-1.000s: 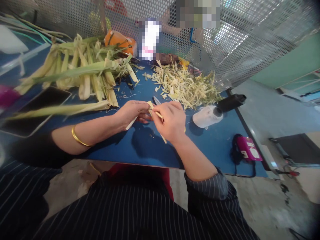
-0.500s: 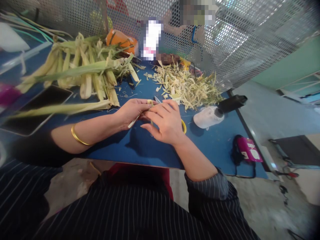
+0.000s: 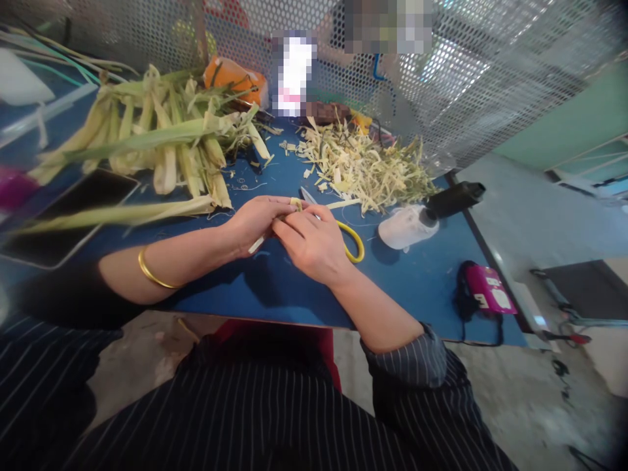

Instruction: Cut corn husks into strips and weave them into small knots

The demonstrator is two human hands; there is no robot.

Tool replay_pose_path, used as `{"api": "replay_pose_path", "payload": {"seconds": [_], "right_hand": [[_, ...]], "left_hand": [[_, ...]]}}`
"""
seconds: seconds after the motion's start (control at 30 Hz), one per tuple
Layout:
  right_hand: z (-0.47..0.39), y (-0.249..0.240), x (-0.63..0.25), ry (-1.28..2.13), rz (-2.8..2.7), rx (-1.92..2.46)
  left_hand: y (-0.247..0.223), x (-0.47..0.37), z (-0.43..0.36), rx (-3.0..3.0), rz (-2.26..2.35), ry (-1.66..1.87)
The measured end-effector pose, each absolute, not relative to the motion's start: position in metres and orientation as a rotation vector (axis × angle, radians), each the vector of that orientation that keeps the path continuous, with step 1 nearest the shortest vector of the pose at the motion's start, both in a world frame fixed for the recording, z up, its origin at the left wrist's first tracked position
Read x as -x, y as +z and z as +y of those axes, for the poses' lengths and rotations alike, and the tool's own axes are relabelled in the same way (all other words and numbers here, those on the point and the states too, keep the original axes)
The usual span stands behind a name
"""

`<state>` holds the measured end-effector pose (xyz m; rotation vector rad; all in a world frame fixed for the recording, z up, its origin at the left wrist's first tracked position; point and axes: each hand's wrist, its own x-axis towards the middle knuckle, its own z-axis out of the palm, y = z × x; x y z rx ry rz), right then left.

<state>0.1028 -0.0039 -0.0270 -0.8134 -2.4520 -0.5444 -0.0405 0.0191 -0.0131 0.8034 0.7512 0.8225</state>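
Pale husk strip (image 3: 296,204) | likely light, pliable, splittable; pinch upper end | left hand (image 3: 255,222): fingers gripping strip | right hand (image 3: 314,243): fingers bent, grip unclear

A perforated metal screen (image 3: 466,78) backs the blue table (image 3: 412,281), a green wall (image 3: 559,124) and grey floor (image 3: 520,392) beyond.

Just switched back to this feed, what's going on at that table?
A person has both bare hands over a blue table. The left hand holds a pale strip, and the right hand meets it there, its own grip hidden. Yellow-handled scissors lie partly covered by the right hand. Beyond them is a heap of shredded pieces; long husks lie piled to the left.
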Motion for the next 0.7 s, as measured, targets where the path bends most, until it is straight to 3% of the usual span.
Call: {"api": "replay_pose_path", "payload": {"seconds": [0.2,0.5,0.7], "right_hand": [[-0.003,-0.026,-0.103,-0.441,-2.467,0.897],[0.004,-0.025,-0.114,0.164,-1.800,1.290],[0.006,-0.025,-0.114,0.175,-1.759,1.341]], "left_hand": [[-0.015,0.038,0.018,-0.786,0.756,0.814],[-0.012,0.048,0.025,-1.036,0.896,0.840],[-0.010,0.050,0.025,-1.125,0.885,0.857]]}}
